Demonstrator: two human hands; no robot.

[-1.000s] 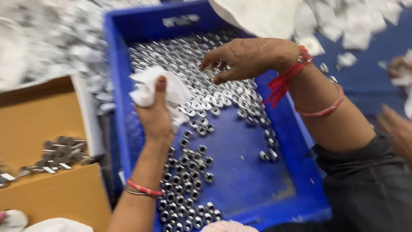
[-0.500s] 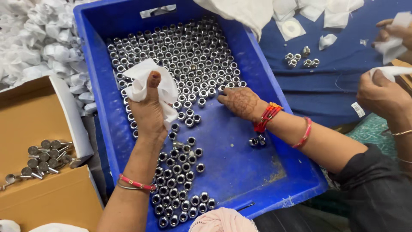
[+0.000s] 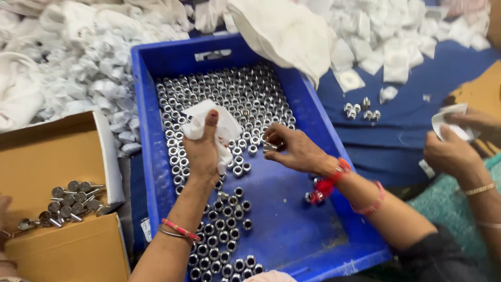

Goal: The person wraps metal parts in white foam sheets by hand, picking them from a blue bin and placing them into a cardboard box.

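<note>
White cloth (image 3: pixel 222 122) gripped in left hand (image 3: pixel 202 151), right hand (image 3: pixel 295 149) pinching metal nut (image 3: pixel 270 147), over blue crate (image 3: pixel 151 156).

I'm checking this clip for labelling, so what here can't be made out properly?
- Head view: what the right hand pinches over the blue crate is hidden by its fingers; likely one metal nut.
- Left hand: its palm is covered by the white cloth it grips.
- Cardboard box: cut off by the left edge.
- Another person's hands: cut off at right; their white piece is too small to tell.
</note>
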